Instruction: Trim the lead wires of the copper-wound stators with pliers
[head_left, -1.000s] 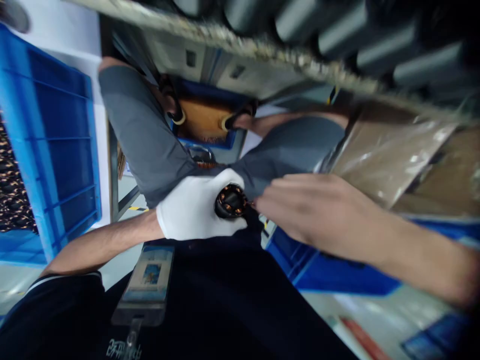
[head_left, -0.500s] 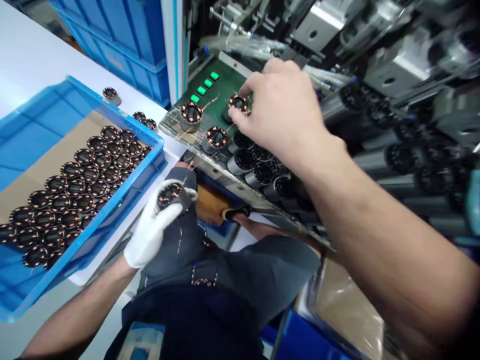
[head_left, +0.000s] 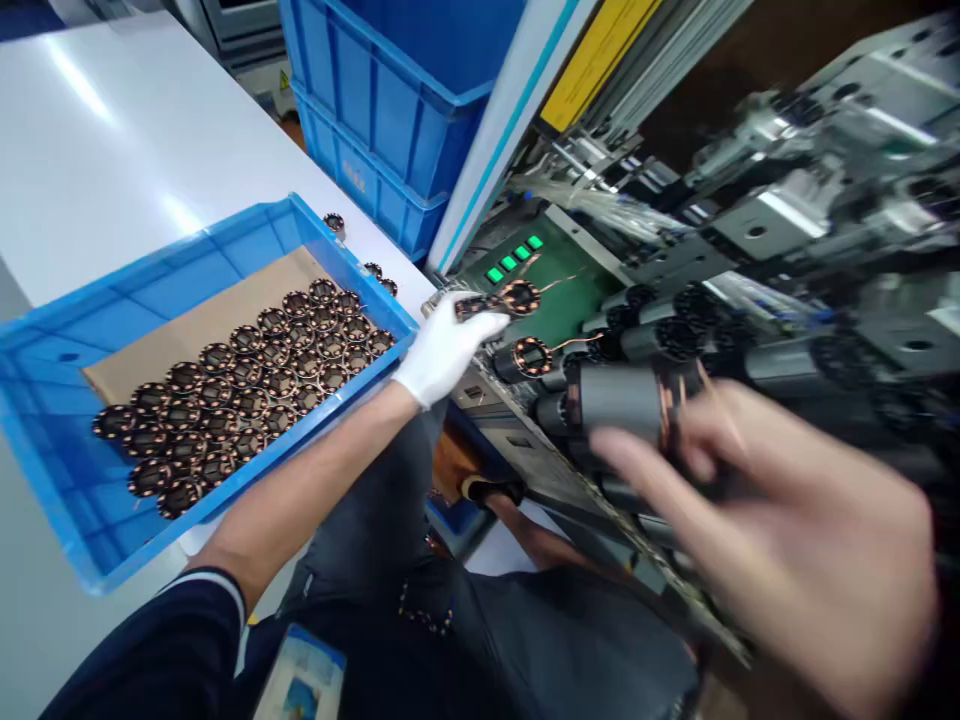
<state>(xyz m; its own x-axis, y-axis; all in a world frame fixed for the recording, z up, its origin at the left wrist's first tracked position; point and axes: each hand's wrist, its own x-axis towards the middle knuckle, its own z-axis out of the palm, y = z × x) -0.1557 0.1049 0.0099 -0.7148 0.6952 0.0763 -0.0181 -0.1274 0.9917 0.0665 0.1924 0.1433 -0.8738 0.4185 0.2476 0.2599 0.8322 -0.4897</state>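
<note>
My left hand (head_left: 442, 352), in a white glove, is closed around a copper-wound stator (head_left: 471, 308) at the near edge of the green machine panel (head_left: 564, 268). Right beside it is a second stator (head_left: 520, 297); I cannot tell whether the hand also touches that one. Another stator (head_left: 531, 357) with a loose wire end lies on the panel edge just past the glove. My bare right hand (head_left: 795, 520), smeared by motion, grips a stator with a smooth grey outer wall (head_left: 619, 400) between thumb and fingers, over the rows of grey cylinders.
On the left, a blue tray (head_left: 352, 262) holds many stators in rows on cardboard. A few loose stators (head_left: 334, 225) stand on the white table (head_left: 112, 170) behind it. Blue stacked crates (head_left: 375, 130) stand further back. Machine fixtures (head_left: 780, 215) and grey cylinders (head_left: 795, 378) fill the right.
My left hand has risen from above my lap to the panel edge with its stator. My right hand has left the panel and swung right and nearer, a stator in its grip. The view has shifted.
</note>
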